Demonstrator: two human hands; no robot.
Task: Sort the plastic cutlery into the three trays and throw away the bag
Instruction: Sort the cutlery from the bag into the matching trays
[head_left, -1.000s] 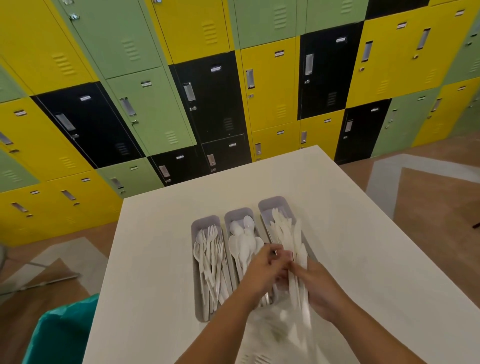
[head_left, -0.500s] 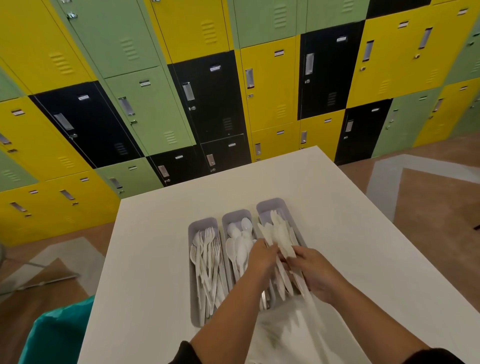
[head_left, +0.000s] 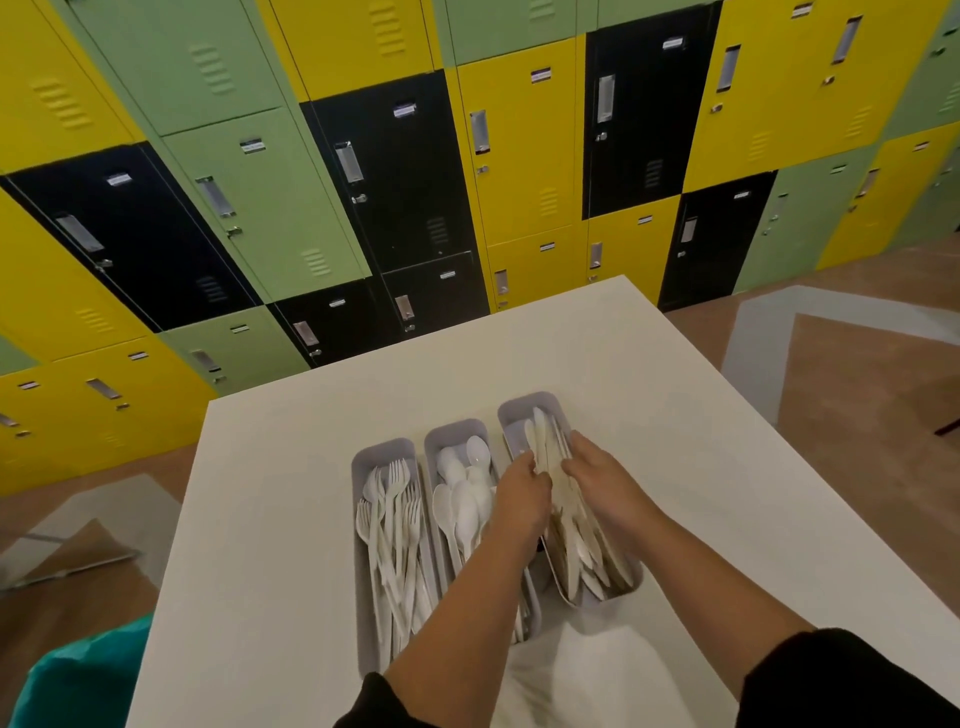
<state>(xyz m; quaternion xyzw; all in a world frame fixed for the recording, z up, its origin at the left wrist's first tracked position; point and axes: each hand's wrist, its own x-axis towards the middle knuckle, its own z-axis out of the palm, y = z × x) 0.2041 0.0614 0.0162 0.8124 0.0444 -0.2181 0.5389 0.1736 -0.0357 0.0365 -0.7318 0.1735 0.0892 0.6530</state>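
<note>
Three narrow grey trays stand side by side on the white table (head_left: 291, 519). The left tray (head_left: 363, 457) holds white forks (head_left: 397, 525), the middle tray (head_left: 447, 428) white spoons (head_left: 465, 499), the right tray (head_left: 519, 408) white knives (head_left: 576, 551). My left hand (head_left: 522, 493) and my right hand (head_left: 602, 483) hold a bundle of knives between them over the right tray, fingers curled on each side of it. The clear plastic bag (head_left: 597, 670) lies on the table just below the trays, between my forearms.
A teal bin (head_left: 78, 680) stands on the floor at the table's lower left corner. A wall of yellow, green and black lockers (head_left: 395, 171) rises behind the table. The table edge runs close on the left and right.
Both hands have carried the knife bundle up from over the bag and lowered it into the right tray. The bag has stayed flat on the table.
</note>
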